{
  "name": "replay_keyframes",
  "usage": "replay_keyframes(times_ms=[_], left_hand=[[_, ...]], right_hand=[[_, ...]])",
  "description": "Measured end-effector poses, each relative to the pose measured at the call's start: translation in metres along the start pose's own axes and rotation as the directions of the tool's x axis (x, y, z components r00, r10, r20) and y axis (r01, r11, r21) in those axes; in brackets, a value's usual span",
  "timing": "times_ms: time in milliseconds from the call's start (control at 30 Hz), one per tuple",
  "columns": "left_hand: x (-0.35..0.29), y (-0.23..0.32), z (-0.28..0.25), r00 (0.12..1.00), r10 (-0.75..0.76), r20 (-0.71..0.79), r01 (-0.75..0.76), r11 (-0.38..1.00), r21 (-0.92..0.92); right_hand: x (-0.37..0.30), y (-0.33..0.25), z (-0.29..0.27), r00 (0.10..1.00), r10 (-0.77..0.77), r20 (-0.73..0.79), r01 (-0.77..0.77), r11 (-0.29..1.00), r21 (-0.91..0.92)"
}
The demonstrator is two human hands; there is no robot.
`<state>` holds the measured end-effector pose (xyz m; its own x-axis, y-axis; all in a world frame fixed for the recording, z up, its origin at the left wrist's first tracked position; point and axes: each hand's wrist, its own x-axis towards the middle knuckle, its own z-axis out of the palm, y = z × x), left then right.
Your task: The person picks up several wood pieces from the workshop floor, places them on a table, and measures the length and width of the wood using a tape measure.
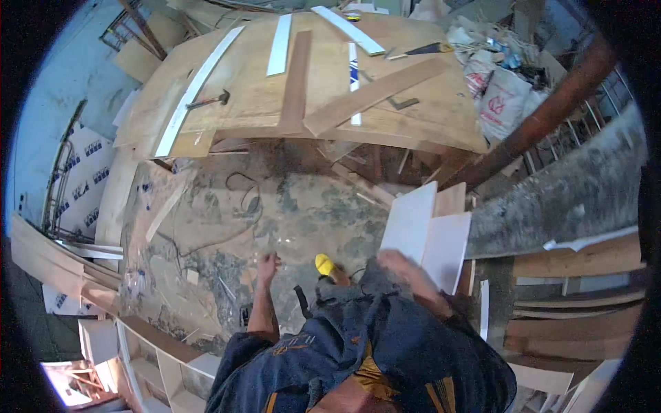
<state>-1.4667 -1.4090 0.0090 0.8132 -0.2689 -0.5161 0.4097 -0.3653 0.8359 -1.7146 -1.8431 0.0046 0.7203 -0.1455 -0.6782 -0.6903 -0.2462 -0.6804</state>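
My left hand (269,266) hangs over the floor, left of my body, its fingers curled in with nothing visible in them. My right hand (399,267) is smeared by motion, beside the lower edge of a white board (409,221). Whether it touches that board cannot be made out, and its fingers are not clear. Another pale board (447,251) leans just to the right, partly behind my right forearm. Below and between my hands, one yellow shoe (323,263) shows on the stained concrete floor (303,206).
Ahead stands a wide wooden table (248,96) with brown planks (296,82), white strips (200,89), a hammer (210,100), a handsaw (420,51) and a metal square (403,104). A cord (220,241) lies on the floor. Filled sacks (506,100) and stacked boards (571,330) stand at right.
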Motion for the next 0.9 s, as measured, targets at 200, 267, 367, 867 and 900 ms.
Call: replay_keyframes(times_ms=[200, 267, 367, 867, 900], left_hand=[[0.002, 0.013, -0.101, 0.955, -0.048, -0.294, -0.033, 0.964, -0.265], [-0.01, -0.018, -0.111, 0.978, -0.06, -0.202, 0.003, 0.963, -0.269], [-0.02, -0.004, -0.043, 0.931, -0.3, -0.209, 0.188, 0.882, -0.431], [0.307, 0.277, 0.016, 0.904, 0.22, -0.365, -0.214, 0.975, 0.058], [0.326, 0.347, 0.042, 0.899, 0.296, -0.323, -0.297, 0.954, 0.048]], right_hand=[[0.084, -0.162, -0.038, 0.977, -0.16, -0.144, 0.152, 0.986, -0.067], [0.097, -0.19, -0.038, 0.983, -0.149, -0.109, 0.142, 0.987, -0.072], [0.134, -0.181, -0.078, 0.966, -0.201, -0.161, 0.238, 0.936, 0.259], [0.337, -0.512, -0.434, 0.69, -0.195, -0.697, 0.56, 0.753, 0.345], [0.344, -0.508, -0.462, 0.691, -0.216, -0.69, 0.54, 0.789, 0.293]])
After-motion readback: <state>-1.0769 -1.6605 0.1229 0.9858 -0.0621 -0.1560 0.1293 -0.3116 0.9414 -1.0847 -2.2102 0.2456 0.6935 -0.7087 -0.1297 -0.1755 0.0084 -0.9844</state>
